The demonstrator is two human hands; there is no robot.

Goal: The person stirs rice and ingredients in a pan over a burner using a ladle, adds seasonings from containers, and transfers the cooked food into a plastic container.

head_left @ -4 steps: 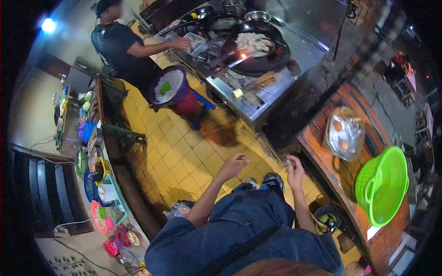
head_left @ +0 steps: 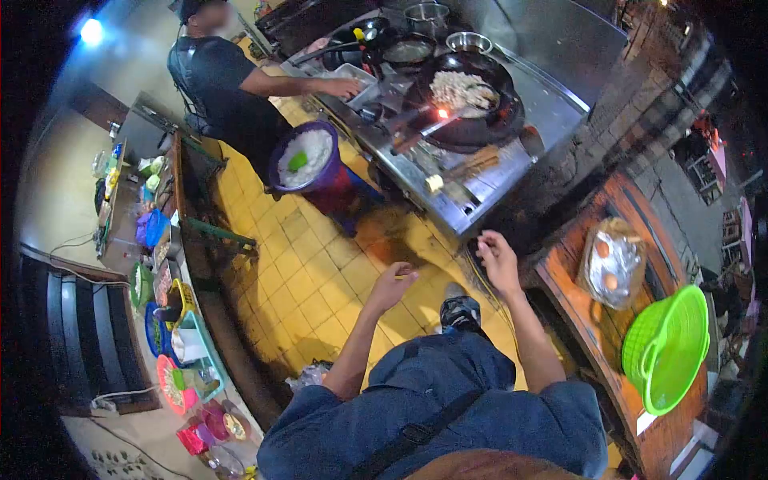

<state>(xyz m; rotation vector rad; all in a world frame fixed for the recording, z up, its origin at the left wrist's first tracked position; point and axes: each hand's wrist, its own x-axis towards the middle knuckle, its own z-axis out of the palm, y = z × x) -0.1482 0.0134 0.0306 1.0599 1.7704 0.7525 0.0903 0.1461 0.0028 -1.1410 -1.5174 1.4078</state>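
Note:
Over the yellow tiled floor, my left hand point(head_left: 392, 288) hangs in the air with loosely bent fingers apart and nothing in them. My right hand point(head_left: 500, 264) is raised a little farther forward, its fingers spread and holding nothing. It is nearest the front corner of the steel cooking counter point(head_left: 460, 220). On that counter a large black wok point(head_left: 508, 124) holds a heap of pale food point(head_left: 460, 92), with a flame-bright spot beside it. A purple tub point(head_left: 330, 164) of white rice-like grains, with a green scoop point(head_left: 298, 162) in it, stands before the counter.
A person in black point(head_left: 216, 80) reaches toward a container on the counter's left. At right, a wooden table point(head_left: 576, 272) bears a plastic bag with eggs point(head_left: 612, 264) and a green basket point(head_left: 668, 352). A shelf with bowls and baskets point(head_left: 168, 384) runs along the left.
My right hand has moved forward and its fingers have spread. My left hand has shifted slightly left. The view has shifted, and one of my shoes now shows where two did.

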